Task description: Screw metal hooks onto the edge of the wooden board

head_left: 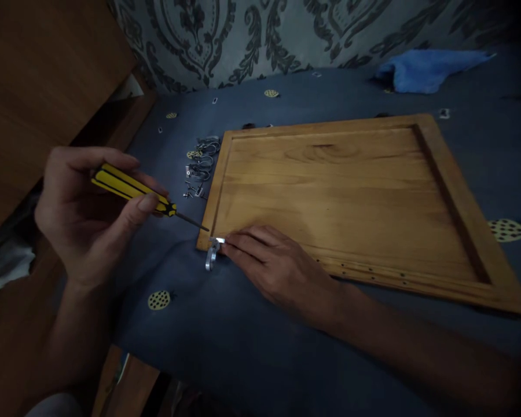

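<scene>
My left hand [76,214] is closed around the yellow and black handle of a screwdriver [128,186]. Its thin shaft slants down to the right, and the tip is just above the near left corner of a framed wooden board [330,191]. At that corner sits a small curved metal bracket [212,255], its loop sticking out past the board's edge. The fingertips of my right hand [271,263] press together on the bracket's flat end, while the hand lies along the board's near edge. Whether the screwdriver tip touches anything I cannot tell.
Several similar metal brackets [204,165] and small screws [189,191] lie beside the board's left edge. A blue cloth [425,69] rests at the back right on the dark blue patterned sheet [226,336]. Wooden furniture [39,75] stands on the left.
</scene>
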Demonstrator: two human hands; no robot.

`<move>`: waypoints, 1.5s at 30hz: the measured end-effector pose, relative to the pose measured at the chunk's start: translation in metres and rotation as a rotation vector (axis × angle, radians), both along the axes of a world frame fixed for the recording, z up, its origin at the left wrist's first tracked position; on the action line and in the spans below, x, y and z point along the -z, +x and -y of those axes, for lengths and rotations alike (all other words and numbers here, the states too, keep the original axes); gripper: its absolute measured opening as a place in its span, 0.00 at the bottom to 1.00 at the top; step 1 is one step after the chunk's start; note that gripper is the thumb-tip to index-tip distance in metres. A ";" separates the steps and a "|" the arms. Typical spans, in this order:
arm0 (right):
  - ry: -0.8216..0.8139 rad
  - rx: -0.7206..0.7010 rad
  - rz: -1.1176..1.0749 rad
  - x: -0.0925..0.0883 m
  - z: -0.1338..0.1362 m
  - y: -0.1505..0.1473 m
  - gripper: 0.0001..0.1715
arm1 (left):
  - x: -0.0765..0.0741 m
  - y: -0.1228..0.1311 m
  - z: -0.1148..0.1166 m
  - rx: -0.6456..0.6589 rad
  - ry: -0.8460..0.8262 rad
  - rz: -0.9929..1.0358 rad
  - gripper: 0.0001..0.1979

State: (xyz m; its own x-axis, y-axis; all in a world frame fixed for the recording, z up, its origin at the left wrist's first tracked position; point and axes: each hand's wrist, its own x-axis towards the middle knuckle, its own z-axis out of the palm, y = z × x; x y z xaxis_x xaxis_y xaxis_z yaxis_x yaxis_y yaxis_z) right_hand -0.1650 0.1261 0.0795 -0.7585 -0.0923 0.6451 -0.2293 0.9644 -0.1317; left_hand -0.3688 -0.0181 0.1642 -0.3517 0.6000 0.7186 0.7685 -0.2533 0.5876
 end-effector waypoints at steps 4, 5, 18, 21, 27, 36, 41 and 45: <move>-0.017 -0.033 -0.018 0.001 0.000 -0.001 0.18 | 0.002 0.009 -0.009 0.066 0.042 -0.052 0.15; -0.021 -0.037 -0.014 0.001 0.000 -0.001 0.16 | 0.005 0.010 -0.011 0.084 0.027 -0.045 0.14; -0.945 0.099 -0.040 -0.010 -0.005 -0.004 0.08 | 0.027 -0.009 -0.018 -0.027 -0.493 -0.211 0.15; -1.006 0.099 -0.025 -0.010 -0.008 -0.006 0.08 | 0.032 -0.016 -0.022 0.025 -0.612 -0.263 0.16; -0.953 0.098 -0.030 -0.008 -0.006 -0.010 0.09 | 0.042 -0.009 -0.027 0.105 -0.627 -0.301 0.11; -0.933 0.068 0.004 -0.005 -0.008 -0.011 0.10 | 0.050 0.002 -0.035 0.025 -0.589 -0.251 0.13; -0.948 0.068 0.037 -0.003 -0.007 -0.014 0.11 | 0.055 0.004 -0.040 0.040 -0.524 -0.259 0.11; -0.940 0.092 0.066 -0.003 -0.007 -0.014 0.09 | 0.058 -0.002 -0.040 0.019 -0.447 -0.271 0.15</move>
State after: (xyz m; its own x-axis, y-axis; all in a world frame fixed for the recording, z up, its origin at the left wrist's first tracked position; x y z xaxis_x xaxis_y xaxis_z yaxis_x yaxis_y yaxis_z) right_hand -0.1795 0.1330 0.0829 -0.7744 0.5057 0.3804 -0.1224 0.4701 -0.8741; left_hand -0.3708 0.0217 0.1062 -0.1745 0.8734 0.4547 0.9057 -0.0388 0.4222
